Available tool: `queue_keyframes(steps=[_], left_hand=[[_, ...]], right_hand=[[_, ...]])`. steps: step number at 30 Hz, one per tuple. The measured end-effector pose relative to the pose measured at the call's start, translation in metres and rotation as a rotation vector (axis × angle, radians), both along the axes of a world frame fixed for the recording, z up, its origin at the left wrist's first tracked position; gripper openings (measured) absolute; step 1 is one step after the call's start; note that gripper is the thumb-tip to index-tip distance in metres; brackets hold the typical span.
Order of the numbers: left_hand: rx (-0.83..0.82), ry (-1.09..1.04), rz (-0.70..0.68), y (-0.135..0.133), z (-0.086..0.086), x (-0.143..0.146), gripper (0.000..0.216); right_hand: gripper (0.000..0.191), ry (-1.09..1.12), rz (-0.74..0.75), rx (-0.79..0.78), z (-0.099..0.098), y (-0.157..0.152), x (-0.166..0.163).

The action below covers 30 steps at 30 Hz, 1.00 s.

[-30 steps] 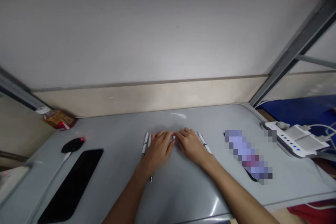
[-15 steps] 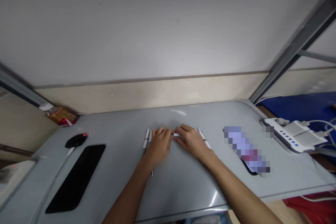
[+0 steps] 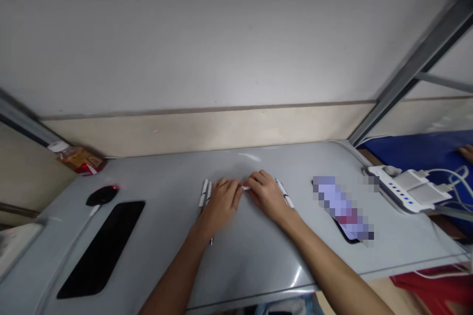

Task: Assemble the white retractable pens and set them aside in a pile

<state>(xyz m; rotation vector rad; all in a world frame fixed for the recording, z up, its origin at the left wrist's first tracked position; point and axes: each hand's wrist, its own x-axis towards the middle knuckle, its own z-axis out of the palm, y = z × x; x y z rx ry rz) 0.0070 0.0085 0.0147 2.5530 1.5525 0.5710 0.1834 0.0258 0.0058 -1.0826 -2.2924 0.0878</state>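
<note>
My left hand point(image 3: 222, 199) and my right hand point(image 3: 266, 193) meet over the middle of the grey desk, fingers curled and closed. Between their fingertips shows a short stretch of a slim white piece point(image 3: 246, 187), which looks like a pen; both hands hold it, and the fingers hide most of it. Just left of my left hand lie white pens with dark bands point(image 3: 203, 193). A dark, thin tip point(image 3: 212, 241) pokes out below the left wrist. Another white pen point(image 3: 284, 193) lies beside my right hand, partly behind it.
A phone point(image 3: 347, 214) with a blurred screen lies to the right, near a white power strip point(image 3: 401, 189) with plugs and cables. At left are a black mouse point(image 3: 102, 196), a black slab point(image 3: 103, 251) and a bottle point(image 3: 79, 159) lying on its side. A wall point(image 3: 221, 130) borders the back.
The view has shifted slightly, moving the desk items a little left in the picture. My hands stay together, with the right fingers covering a bit more of the white piece.
</note>
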Motion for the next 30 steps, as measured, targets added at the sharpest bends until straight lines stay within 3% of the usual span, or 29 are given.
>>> queue_keyframes(steps=[12, 21, 30], left_hand=[[-0.068, -0.084, -0.073, 0.008, -0.015, -0.006, 0.027], [-0.036, -0.139, -0.059, 0.004, -0.001, -0.005, 0.027], [0.020, -0.098, -0.059, 0.009, -0.001, -0.012, 0.036]], right_hand=[[0.017, 0.005, -0.007, 0.068, -0.001, -0.002, -0.002], [0.021, -0.024, -0.058, 0.094, -0.001, -0.001, -0.001], [0.023, 0.063, -0.093, 0.054, 0.000, 0.006, 0.008]])
